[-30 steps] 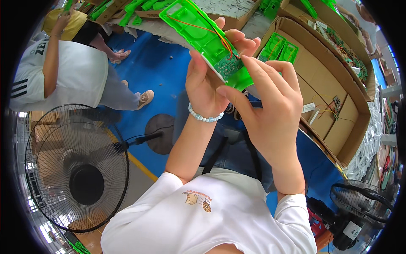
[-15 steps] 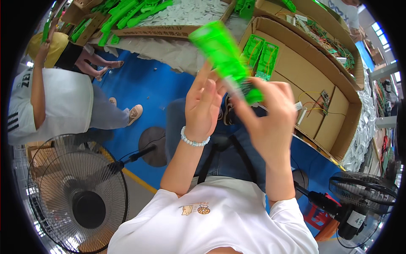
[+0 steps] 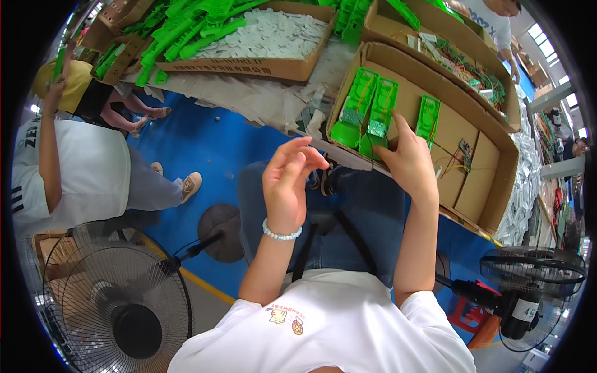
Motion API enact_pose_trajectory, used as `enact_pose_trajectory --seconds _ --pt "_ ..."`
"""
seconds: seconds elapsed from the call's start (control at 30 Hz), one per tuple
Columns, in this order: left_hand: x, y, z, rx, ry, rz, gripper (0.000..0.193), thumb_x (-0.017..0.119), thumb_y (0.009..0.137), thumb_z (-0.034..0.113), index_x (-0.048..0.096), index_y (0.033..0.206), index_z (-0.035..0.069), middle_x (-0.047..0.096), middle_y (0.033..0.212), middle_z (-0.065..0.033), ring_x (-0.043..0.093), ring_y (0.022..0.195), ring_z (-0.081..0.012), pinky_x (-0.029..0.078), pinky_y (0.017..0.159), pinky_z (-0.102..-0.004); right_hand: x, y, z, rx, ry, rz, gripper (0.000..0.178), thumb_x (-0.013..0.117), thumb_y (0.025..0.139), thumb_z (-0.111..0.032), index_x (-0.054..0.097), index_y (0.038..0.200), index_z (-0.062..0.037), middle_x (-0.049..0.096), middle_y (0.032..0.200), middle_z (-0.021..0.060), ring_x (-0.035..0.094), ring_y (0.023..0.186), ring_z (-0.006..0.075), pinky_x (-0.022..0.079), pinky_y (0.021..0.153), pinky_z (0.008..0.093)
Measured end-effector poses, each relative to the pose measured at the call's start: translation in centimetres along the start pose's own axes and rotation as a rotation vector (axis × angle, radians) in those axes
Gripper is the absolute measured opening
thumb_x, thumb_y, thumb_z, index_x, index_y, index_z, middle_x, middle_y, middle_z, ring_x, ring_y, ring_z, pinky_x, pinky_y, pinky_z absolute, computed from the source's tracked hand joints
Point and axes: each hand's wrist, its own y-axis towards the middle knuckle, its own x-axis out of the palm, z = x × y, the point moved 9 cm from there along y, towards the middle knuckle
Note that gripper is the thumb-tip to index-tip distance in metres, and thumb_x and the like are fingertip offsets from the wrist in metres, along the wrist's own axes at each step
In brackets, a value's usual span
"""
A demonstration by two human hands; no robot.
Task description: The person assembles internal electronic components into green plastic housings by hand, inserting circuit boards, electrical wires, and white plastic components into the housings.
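Note:
My right hand (image 3: 409,158) is over the cardboard box (image 3: 488,133), thumb and index finger spread at the right edge of a green plastic housing (image 3: 384,102). Thin wires and a small circuit board show inside that housing. Its thumb lies at the housing's lower end; whether the fingers press on it is hard to see. Beside it on the left lies a similar green housing (image 3: 361,93), and another green housing (image 3: 428,115) sits to the right, partly behind my hand. My left hand (image 3: 288,180) is raised with loosely curled fingers, apart from the box and holding nothing.
A box of small white pieces (image 3: 267,37) stands at the back, with green plastic parts (image 3: 177,37) piled beside it. Another box holds wired circuit boards (image 3: 463,65). Fans (image 3: 127,298) stand on both sides. A co-worker (image 3: 81,155) is at the left.
The green housing that was in my hands is out of them; one now lies at the right in the box. My right hand has moved to another housing, and my left hand has drawn back lower.

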Motion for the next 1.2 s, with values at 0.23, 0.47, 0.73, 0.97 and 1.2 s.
enact_pose_trajectory --seconds 0.23,0.47,0.73,0.97,1.2 --pt "2.2 0.4 0.0 -0.096 0.025 -0.134 0.032 0.049 0.098 0.014 0.055 0.124 -0.004 0.065 0.102 -0.0154 0.063 0.093 -0.0246 0.052 0.086 -0.0373 -5.3 -1.2 1.3 0.016 0.605 0.141 0.04 0.059 0.08 0.004 0.059 0.12 0.0068 0.068 0.082 0.0114 0.066 0.072 0.0154 0.055 0.063 0.0269" --pt "5.8 1.4 1.3 -0.129 -0.399 -0.109 0.056 0.042 0.101 0.042 0.038 0.137 -0.001 0.055 0.128 -0.0238 0.058 0.114 -0.0335 0.047 0.097 -0.0438 -1.9 -5.0 -11.2 -0.501 0.454 -0.172 0.029 0.06 0.08 0.005 0.064 0.108 -0.0006 0.066 0.085 0.0175 0.068 0.077 0.0282 0.053 0.07 0.0344" --pt "-4.6 1.0 4.7 0.036 -0.527 0.122 0.042 0.047 0.1 0.042 0.048 0.131 0.013 0.061 0.108 -0.0083 0.063 0.088 -0.0223 0.053 0.08 -0.0403 -1.7 9.1 -20.3 -1.0 -0.062 0.114 0.022 0.059 0.079 -0.005 0.071 0.098 -0.0052 0.068 0.088 0.0195 0.066 0.083 0.0369 0.053 0.075 0.0426" --pt "-8.4 -3.0 5.8 0.047 -0.394 0.333 0.038 0.051 0.099 0.038 0.05 0.124 0.01 0.058 0.099 -0.0072 0.054 0.075 -0.0177 0.047 0.069 -0.0349 7.0 24.3 -18.0 -0.735 -0.696 -0.068 0.019 0.056 0.077 -0.003 0.069 0.091 -0.0056 0.068 0.093 0.0213 0.066 0.091 0.0379 0.053 0.077 0.0457" --pt "-7.7 -2.2 6.7 0.116 -0.393 0.331 0.034 0.052 0.098 0.036 0.049 0.119 0.009 0.055 0.096 -0.0071 0.054 0.073 -0.0171 0.047 0.069 -0.034 8.1 26.1 -16.4 -0.762 -0.378 -0.255 0.023 0.074 0.065 -0.013 0.068 0.085 -0.0056 0.069 0.088 0.0138 0.066 0.084 0.0327 0.052 0.074 0.0409"
